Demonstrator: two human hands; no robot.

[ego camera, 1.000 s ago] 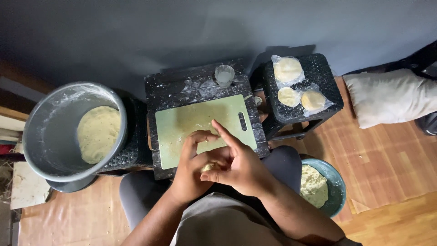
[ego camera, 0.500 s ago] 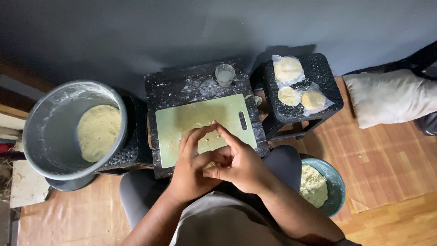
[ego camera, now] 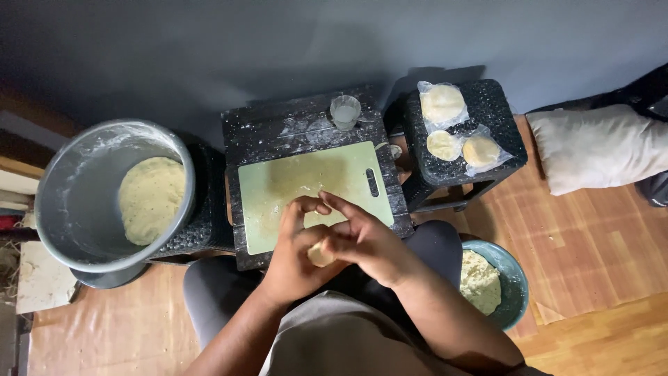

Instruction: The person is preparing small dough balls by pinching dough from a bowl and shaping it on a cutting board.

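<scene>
Seen from the head camera, a person's left hand [ego camera: 296, 254] and right hand [ego camera: 362, 240] cupped a small dough ball [ego camera: 320, 255] between them, both grasping it just over the near edge of a pale green cutting board [ego camera: 278, 191]. The board lay on a dark stool [ego camera: 292, 129]; a large metal pot [ego camera: 76, 202] holding a dough mass [ego camera: 149, 200] stood to the left.

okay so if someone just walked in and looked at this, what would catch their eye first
Probably the two hands in the middle, left hand and right hand, cupped together around a small dough ball over a pale green cutting board. Next, the big metal pot at left holding a dough mound.
</scene>
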